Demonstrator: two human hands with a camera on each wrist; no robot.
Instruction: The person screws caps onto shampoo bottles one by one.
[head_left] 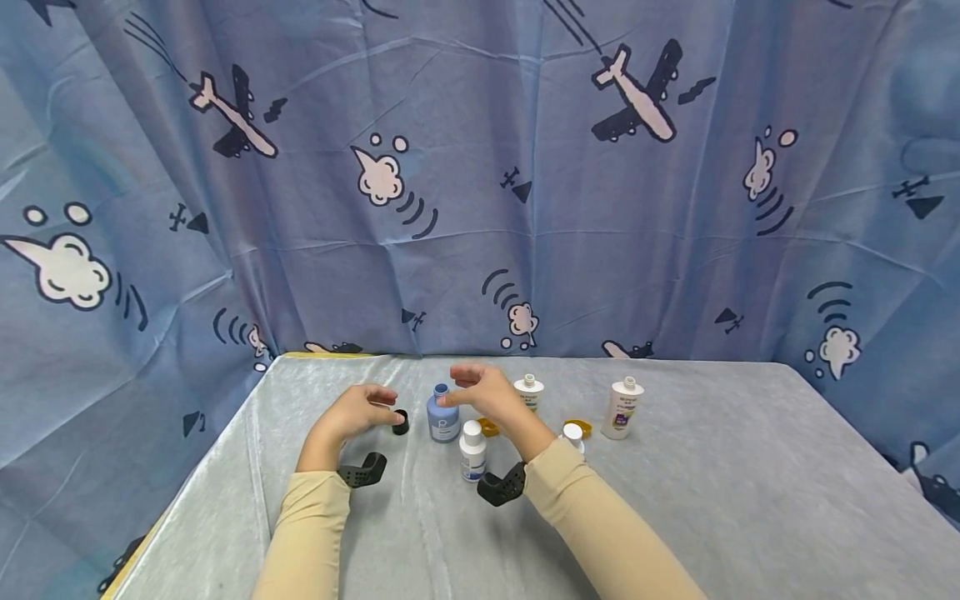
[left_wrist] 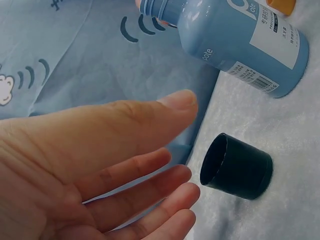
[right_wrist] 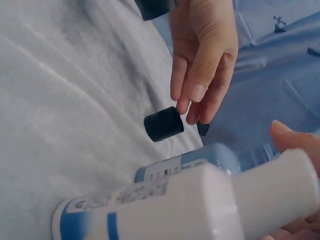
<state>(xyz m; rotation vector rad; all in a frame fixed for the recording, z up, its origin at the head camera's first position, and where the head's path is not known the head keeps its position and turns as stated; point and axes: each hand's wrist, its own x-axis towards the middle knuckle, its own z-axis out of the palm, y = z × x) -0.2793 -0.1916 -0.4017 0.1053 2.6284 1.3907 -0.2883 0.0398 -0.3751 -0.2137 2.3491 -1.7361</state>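
An uncapped blue bottle (head_left: 444, 423) with a white label stands upright in the middle of the table. Left of it, a black cap (left_wrist: 240, 167) sits on the cloth with its hollow side up. My left hand (head_left: 362, 414) is close beside that cap, thumb and fingers apart and nothing between them. My right hand (head_left: 491, 395) hovers at the blue bottle's neck, its thumb extended in front and its fingers spread loosely beyond. Nearer to me is a white bottle (right_wrist: 150, 202) with a white cap, standing just below the right hand.
Behind my right hand stands an uncapped white bottle (head_left: 529, 390), and farther right another uncapped white bottle (head_left: 621, 410). A white-capped bottle (head_left: 573, 434) is partly hidden by my right forearm. Orange-yellow pieces (head_left: 488, 427) lie among them. A patterned blue curtain (head_left: 465, 208) hangs behind the table.
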